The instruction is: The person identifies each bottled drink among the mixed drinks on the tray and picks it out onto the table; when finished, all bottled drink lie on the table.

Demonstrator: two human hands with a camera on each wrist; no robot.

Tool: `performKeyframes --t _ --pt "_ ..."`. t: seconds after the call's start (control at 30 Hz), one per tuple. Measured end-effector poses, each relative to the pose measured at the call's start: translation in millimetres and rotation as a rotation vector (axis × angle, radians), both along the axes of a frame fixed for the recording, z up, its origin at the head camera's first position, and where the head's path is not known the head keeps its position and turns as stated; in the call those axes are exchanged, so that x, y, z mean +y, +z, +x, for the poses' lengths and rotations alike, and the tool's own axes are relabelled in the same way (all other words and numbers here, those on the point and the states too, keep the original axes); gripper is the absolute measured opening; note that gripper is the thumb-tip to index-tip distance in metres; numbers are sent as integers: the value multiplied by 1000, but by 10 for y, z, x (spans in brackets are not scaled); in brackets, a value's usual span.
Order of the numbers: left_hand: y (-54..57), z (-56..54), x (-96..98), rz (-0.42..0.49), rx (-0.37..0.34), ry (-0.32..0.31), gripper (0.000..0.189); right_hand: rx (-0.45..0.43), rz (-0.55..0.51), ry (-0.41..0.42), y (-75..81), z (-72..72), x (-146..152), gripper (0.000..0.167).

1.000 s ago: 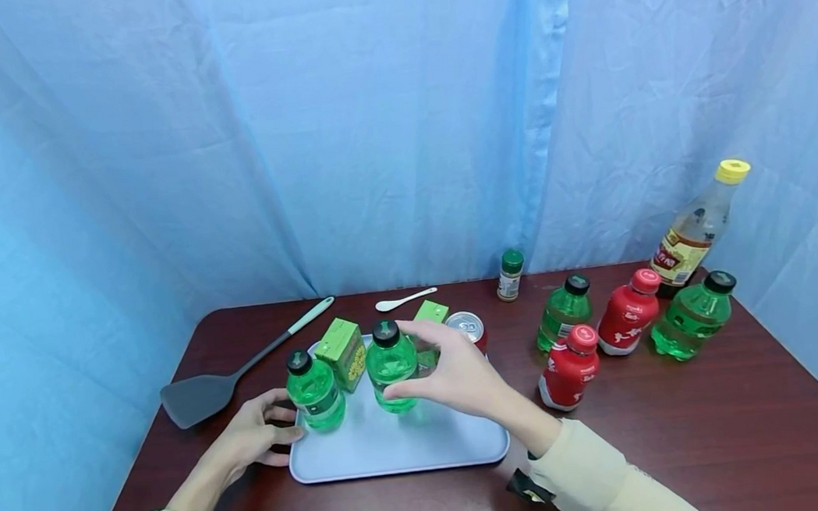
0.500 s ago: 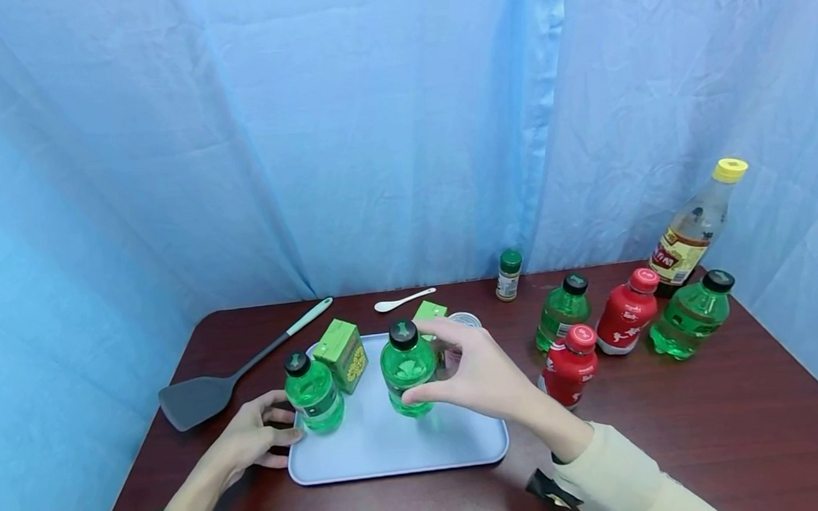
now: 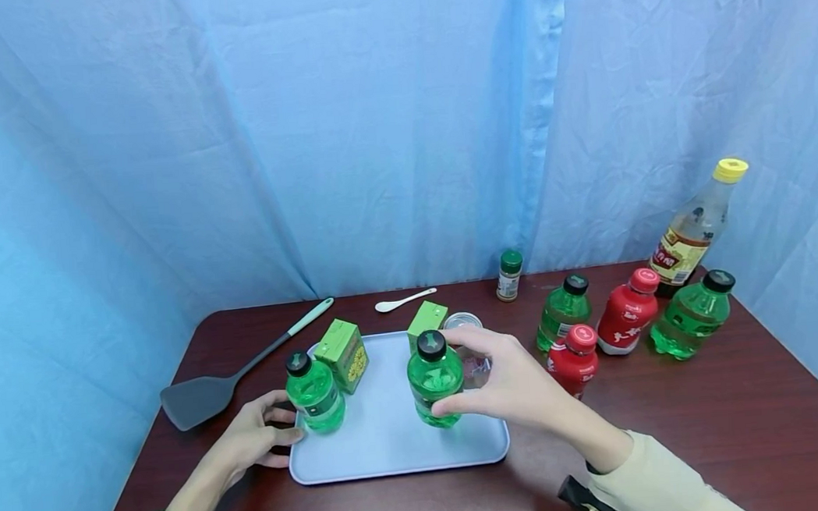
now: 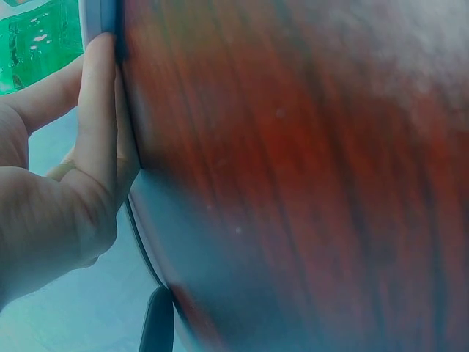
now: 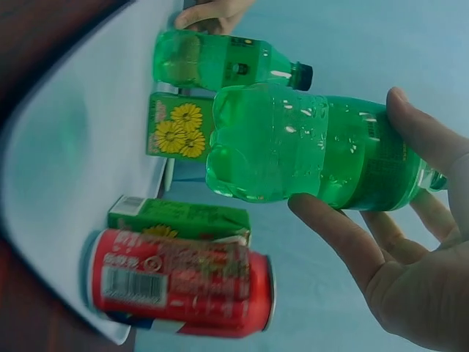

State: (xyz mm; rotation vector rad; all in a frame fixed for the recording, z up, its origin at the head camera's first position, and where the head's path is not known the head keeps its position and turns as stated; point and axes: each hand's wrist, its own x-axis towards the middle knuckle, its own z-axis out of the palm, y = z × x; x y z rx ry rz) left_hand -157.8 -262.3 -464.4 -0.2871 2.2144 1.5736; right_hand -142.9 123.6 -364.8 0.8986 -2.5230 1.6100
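Observation:
My right hand (image 3: 511,378) holds a green soda bottle (image 3: 435,375) upright over the right part of the pale tray (image 3: 386,460). Its thumb and fingers are around the bottle, whose base appears raised off the tray in the right wrist view. My left hand (image 3: 254,433) grips the tray's left rim, partly hidden beside a second green bottle (image 3: 317,402) standing on the tray. Also on the tray are a green drink carton (image 3: 343,355) with yellow flowers, another green carton (image 3: 427,321), and a red can (image 5: 179,282), partly hidden by my right hand in the head view.
Right of the tray stand two red bottles (image 3: 627,316), two more green bottles (image 3: 694,316) and a tall yellow-capped sauce bottle (image 3: 692,242). A spice jar (image 3: 509,276) and white spoon (image 3: 405,300) lie toward the back. At left is a spatula (image 3: 207,397).
My right hand has carried the green bottle rightward over the tray, from the middle to beside the second carton and can. My left hand stays at the rim.

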Motion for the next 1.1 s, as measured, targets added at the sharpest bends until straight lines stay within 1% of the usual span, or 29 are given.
performKeyframes --t 0.13,0.17,0.27,0.37,0.43,0.53,0.6,0.73,0.77,0.83,0.87,0.93,0.97,1.0,1.1 --pt "-15 -2 -2 -1 5 1 69 -46 -38 26 -38 72 124 65" --pt "-19 -3 -3 -1 6 3 69 -42 -35 22 -37 94 159 65" --pt "-27 -8 -7 -3 6 4 68 9 3 18 -10 149 274 65" --pt "-29 -10 -6 -3 7 4 67 65 50 47 34 195 411 64" --pt "-26 -9 -5 -2 9 3 67 81 53 100 56 215 519 64" --pt "-20 -5 -3 3 11 2 68 73 46 185 74 239 715 66" --pt "-16 -1 -2 6 11 1 68 54 41 239 72 242 867 68" --pt "-10 2 1 6 11 -1 68 69 74 323 46 219 1203 74" --pt "-9 2 1 5 12 -1 68 55 63 345 35 213 1289 75" --pt "-8 3 4 2 13 -1 68 -10 18 401 7 209 1465 75" --pt "-8 4 5 1 14 -1 68 -63 -17 423 -7 211 1552 75" --pt "-9 7 7 1 15 -2 68 -146 -74 440 -36 221 1714 75" --pt "-9 9 8 2 15 -2 67 -180 -94 437 -50 232 1790 74" --pt "-9 9 9 3 15 -2 67 -190 -98 422 -60 241 1863 74" --pt "-4 8 11 1 13 -3 67 -158 -66 356 -87 242 2062 75"
